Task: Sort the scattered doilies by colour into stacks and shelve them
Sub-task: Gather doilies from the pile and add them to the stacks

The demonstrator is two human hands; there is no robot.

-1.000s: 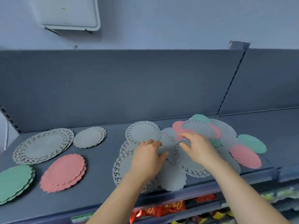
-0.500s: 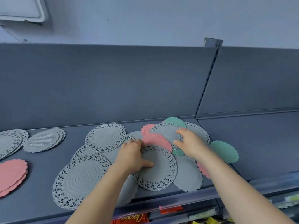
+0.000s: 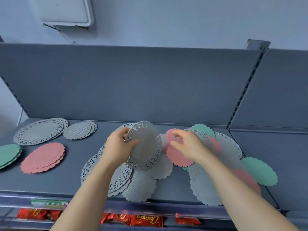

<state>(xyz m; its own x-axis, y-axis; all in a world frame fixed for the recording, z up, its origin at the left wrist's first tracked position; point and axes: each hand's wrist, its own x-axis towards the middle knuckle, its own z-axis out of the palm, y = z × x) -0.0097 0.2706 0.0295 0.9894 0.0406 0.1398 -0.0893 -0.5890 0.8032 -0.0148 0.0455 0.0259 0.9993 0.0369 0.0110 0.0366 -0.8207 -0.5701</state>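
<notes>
The left hand grips a grey lace doily by its left edge and holds it tilted up above the scattered pile on the shelf. The right hand hangs over a pink doily with its fingers loosely curved; it holds nothing that I can see. The held doily is round, so it has no long axis. All 4 sorted stacks lie to the left of both hands: the grey lace stack and a smaller grey stack at the back, the pink stack and the green stack nearer the front. I judge that the held doily belongs on the grey lace stack, and the left hand is the nearer of the 2.
</notes>
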